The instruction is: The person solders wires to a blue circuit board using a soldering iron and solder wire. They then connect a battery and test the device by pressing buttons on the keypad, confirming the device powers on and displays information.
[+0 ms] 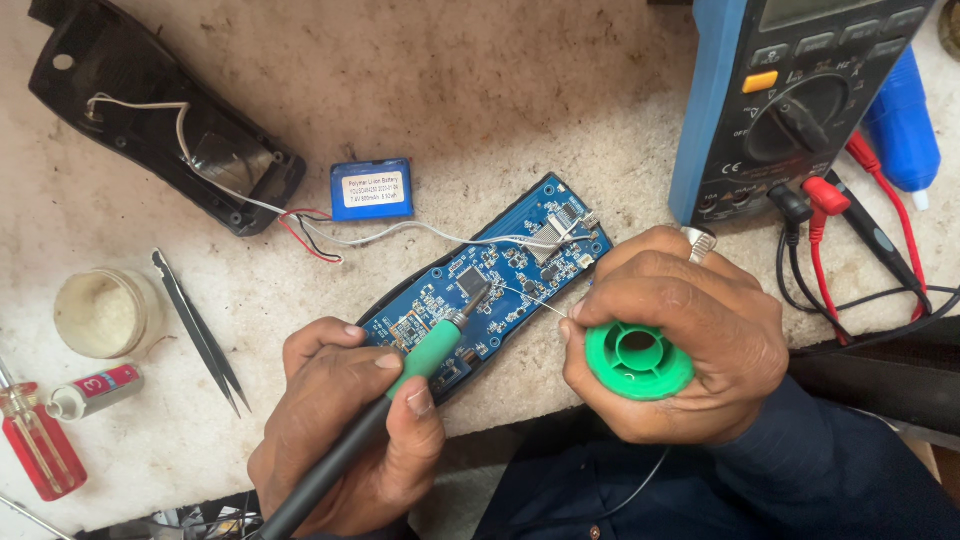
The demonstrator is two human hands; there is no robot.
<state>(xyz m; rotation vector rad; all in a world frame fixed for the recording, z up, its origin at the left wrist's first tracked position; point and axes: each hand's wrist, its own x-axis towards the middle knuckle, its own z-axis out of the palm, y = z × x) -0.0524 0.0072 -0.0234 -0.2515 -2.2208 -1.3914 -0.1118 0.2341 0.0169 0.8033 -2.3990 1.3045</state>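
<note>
Worn, stained pale tabletop (420, 80) carries everything. Blue-cased digital multimeter with black dial (790, 100) stands propped at far right, face toward me, so I judge it's set there to be readable; its red and black probe leads (850, 230) trail off to the right, clear of the board. Black plastic device back shell (160, 110) lies open at far left, tethered by thin white, red and black wires (330, 232) to the board, so it can't sit farther off. Long blue printed circuit board (490, 275) lies diagonally in its black front shell at the tabletop's near edge, between my hands.

My right hand (680, 340) is closed around a green plastic solder spool (638, 358), fingertips pinching the thin solder wire (530, 299) out toward the board's middle. My left hand (345, 430) is clenched pen-style on the green-grip soldering iron with black handle (420, 365), tip resting down on the board near the black chip, meeting the solder wire end.

Small blue rectangular battery pack with white label (372, 188) sits just beyond the board, apart from it. Round open tub of pale flux paste (105, 312) is at left, black tweezers (200, 330) beside it, red-handled screwdriver (40, 440) and a small red-and-white tube (95, 390) near the left edge.
</note>
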